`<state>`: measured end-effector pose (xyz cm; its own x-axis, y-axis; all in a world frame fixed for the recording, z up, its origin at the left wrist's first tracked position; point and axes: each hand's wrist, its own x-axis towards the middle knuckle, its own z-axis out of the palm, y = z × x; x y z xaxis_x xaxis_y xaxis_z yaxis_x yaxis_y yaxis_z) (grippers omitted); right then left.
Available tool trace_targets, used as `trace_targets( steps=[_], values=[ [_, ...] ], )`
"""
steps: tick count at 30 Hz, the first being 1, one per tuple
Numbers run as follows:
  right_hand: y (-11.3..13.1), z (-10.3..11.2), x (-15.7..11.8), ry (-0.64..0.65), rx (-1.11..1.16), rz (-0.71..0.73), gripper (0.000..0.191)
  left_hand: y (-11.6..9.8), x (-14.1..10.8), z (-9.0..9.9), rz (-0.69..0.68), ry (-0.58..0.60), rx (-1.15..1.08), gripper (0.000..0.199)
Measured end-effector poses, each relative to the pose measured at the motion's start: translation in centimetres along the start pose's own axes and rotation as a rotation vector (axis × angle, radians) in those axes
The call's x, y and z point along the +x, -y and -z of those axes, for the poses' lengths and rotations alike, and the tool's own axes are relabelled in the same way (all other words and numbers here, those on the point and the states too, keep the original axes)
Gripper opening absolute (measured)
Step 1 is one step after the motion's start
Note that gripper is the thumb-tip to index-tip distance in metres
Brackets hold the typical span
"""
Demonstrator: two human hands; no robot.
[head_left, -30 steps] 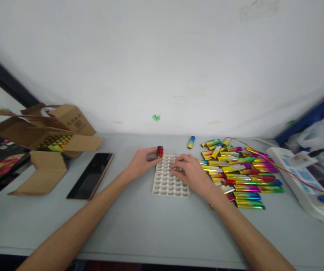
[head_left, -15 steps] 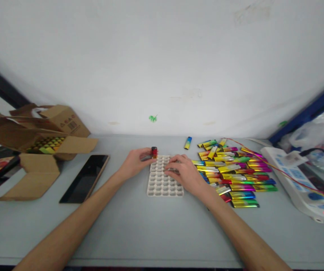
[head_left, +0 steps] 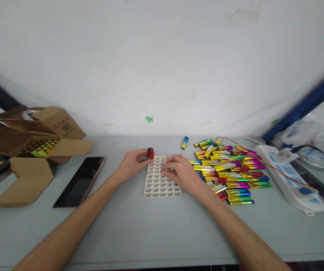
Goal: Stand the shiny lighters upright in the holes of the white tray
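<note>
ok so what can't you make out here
In the head view:
white tray: some wells, hidden by the right hand
red lighter: lower end, hidden by the left hand
open cardboard box: part of it, cut off by the left edge
barcode: too small and blurred to read

The left hand [head_left: 131, 163] and the right hand [head_left: 184, 174] are both bare, with slim, slightly tapering fingers [head_left: 171, 165]. The left forearm [head_left: 80, 214] and the right forearm [head_left: 235, 222] are also bare, as far as they are visible. Each one is slender and smooth in outline, narrow near the hand and gradually wider toward the lower edge of the view. The fingernails are too small to tell clearly.
</note>
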<state>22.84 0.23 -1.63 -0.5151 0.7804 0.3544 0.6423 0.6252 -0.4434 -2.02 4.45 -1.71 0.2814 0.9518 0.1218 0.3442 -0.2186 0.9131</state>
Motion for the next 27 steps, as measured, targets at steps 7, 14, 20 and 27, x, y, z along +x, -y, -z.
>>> trace_targets(
  steps=[7, 14, 20, 27],
  values=[
    [0.3, 0.3, 0.0, 0.011, 0.006, -0.024, 0.019, 0.0, 0.0, 0.1, -0.001, -0.008, 0.020, 0.048],
    [0.9, 1.0, 0.1, 0.009, -0.017, -0.006, 0.025, -0.3, 0.1, 0.3, -0.002, -0.007, 0.032, 0.053],
    [-1.4, 3.7, -0.1, -0.206, -0.098, -0.063, 0.027, -1.0, -0.2, 0.6, 0.010, 0.008, 0.016, 0.068],
    [-9.6, 10.4, -3.4, -0.477, -0.313, -0.384, 0.024, -2.0, -0.5, 1.3, -0.115, -0.097, 0.088, 0.055]
  ],
)
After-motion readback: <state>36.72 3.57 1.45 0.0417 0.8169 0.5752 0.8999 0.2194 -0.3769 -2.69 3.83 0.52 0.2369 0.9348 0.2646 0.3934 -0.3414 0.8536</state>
